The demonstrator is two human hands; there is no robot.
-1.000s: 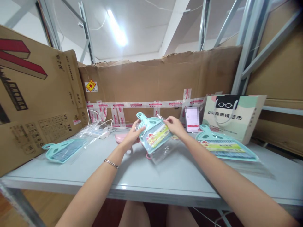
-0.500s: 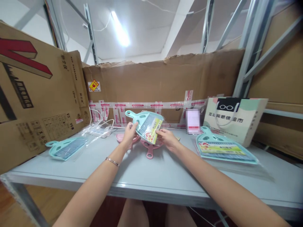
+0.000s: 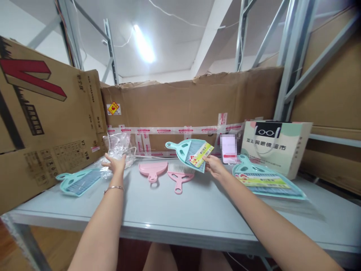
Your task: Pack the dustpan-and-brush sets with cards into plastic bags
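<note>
My right hand [image 3: 214,165] holds a teal mini dustpan-and-brush set [image 3: 189,151] by its lower corner, lifted above the grey table [image 3: 197,214]; a yellow label card sits on it. My left hand [image 3: 115,163] has reached to the left and grips a clear plastic bag [image 3: 117,147] at the back left of the table. Below the lifted set lie a pink dustpan [image 3: 152,170] and a pink brush [image 3: 179,177], side by side on the table.
A bare teal set [image 3: 77,181] lies at the far left. A bagged teal set [image 3: 266,180] lies at the right, before a paper carrier bag [image 3: 278,145]. A phone [image 3: 229,149] leans on the taped cardboard wall [image 3: 191,109]. A big carton [image 3: 42,120] stands left.
The plastic bag has come off the teal set. My left hand let go of the set and moved left with the bag. The right hand carried the set slightly right.
</note>
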